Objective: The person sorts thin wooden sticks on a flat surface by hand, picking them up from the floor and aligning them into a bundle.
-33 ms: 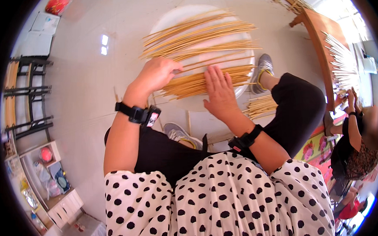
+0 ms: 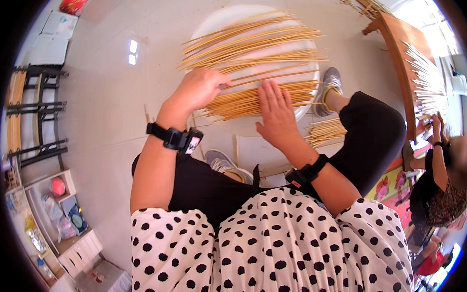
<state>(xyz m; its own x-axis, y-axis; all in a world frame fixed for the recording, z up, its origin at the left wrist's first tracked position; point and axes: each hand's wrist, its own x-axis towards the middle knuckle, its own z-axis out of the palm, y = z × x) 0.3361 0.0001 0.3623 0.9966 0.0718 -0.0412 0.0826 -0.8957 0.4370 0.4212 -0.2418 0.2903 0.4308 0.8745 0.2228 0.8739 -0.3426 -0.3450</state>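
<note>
A round white tabletop (image 2: 209,27) in front of me carries loose rows of thin tan wooden sticks (image 2: 257,41). Along its near side lies a denser layer of sticks (image 2: 235,105). My right hand (image 2: 278,114) rests flat on that layer, fingers stretched out. At the layer's left end my left hand (image 2: 197,89) has its fingers curled into a pinch, at the end of a stick that runs off to the right. Its palm hides the ends of several sticks.
More sticks (image 2: 324,131) lie low beside my right knee. To the right stands a brown wooden table (image 2: 396,54) with pale sticks (image 2: 428,81) fanned out, and another person's hands (image 2: 436,125) are at it. Folded black-framed furniture (image 2: 37,108) and a shelf unit (image 2: 65,186) line the left.
The whole view has shifted slightly, so the scene sits a little farther right. Both hands keep about the same places on the sticks.
</note>
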